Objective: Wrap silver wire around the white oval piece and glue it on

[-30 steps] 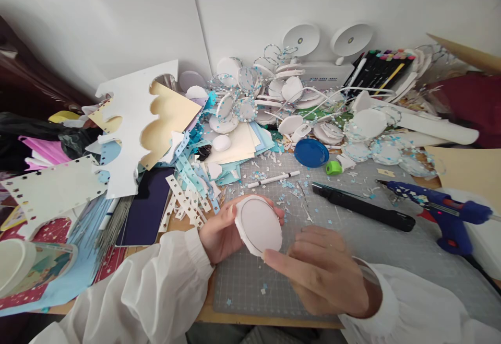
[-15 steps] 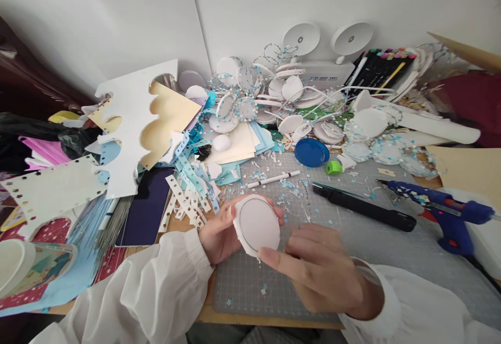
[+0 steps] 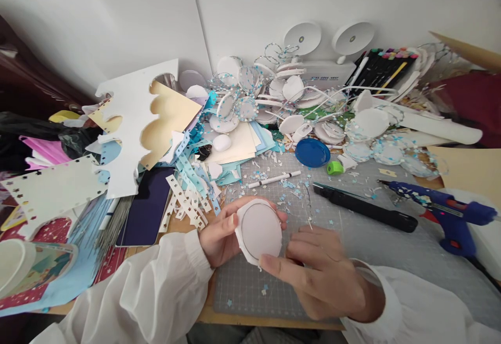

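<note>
One white disc [image 3: 261, 232], above the mat [image 3: 242, 299]. Left hand [image 3: 223, 232]: holding it, thumb at left rim, fingertips showing past right rim. Right hand [image 3: 324, 271]: one fingertip at disc's lower edge, other fingers curled; cannot tell whether gripping.

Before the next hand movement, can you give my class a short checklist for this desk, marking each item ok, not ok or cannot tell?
1. White disc held: ok, the left hand grips it by its edge.
2. Right hand at the disc: ok, a fingertip is at its lower edge.
3. Glue gun apart from both hands: ok, it lies off to the right.
4. Glue gun's heat: cannot tell by sight.
5. Cutting mat free of scraps: not ok, small paper bits are scattered over it.
</note>
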A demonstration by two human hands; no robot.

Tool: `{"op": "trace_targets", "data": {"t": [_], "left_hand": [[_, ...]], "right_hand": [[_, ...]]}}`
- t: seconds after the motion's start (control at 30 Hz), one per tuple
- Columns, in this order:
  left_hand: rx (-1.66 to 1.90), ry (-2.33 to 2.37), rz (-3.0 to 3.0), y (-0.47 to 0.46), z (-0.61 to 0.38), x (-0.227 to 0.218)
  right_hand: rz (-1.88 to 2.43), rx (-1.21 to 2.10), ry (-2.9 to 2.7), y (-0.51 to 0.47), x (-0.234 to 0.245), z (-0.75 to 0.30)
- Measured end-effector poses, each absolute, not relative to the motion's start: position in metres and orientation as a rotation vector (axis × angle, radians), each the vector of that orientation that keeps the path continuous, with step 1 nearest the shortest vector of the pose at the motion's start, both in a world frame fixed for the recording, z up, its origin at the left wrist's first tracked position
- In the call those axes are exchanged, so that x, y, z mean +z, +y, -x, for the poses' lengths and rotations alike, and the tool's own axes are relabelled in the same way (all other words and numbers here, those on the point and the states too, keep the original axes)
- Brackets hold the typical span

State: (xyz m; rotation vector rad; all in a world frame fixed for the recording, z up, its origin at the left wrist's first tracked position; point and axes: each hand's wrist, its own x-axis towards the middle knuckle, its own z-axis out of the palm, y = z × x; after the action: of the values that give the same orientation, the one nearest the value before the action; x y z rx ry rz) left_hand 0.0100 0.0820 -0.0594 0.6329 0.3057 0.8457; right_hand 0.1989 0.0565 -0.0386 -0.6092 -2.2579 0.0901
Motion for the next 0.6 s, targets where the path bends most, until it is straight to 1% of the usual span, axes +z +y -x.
{"op": "trace_targets", "data": {"t": [0.3,0.5,0.6], "left_hand": [[0.845,0.298,-0.563,0.0852,-0.0127,-0.0570],[0.822,0.327,-0.575,0.0870,-0.0102,-0.0550],[0.818,0.415,-0.639,0.0867,-0.0110,-0.0582]], "right_hand": [[0.652,-0.002,-2.305,0.0591,-0.0414,-0.1984],[0.718,-0.134,-2.287,0.0589,-0.0452,-0.1982],[0.749,-0.211,-2.311,0.0607,-0.0457,-0.1946]]}}
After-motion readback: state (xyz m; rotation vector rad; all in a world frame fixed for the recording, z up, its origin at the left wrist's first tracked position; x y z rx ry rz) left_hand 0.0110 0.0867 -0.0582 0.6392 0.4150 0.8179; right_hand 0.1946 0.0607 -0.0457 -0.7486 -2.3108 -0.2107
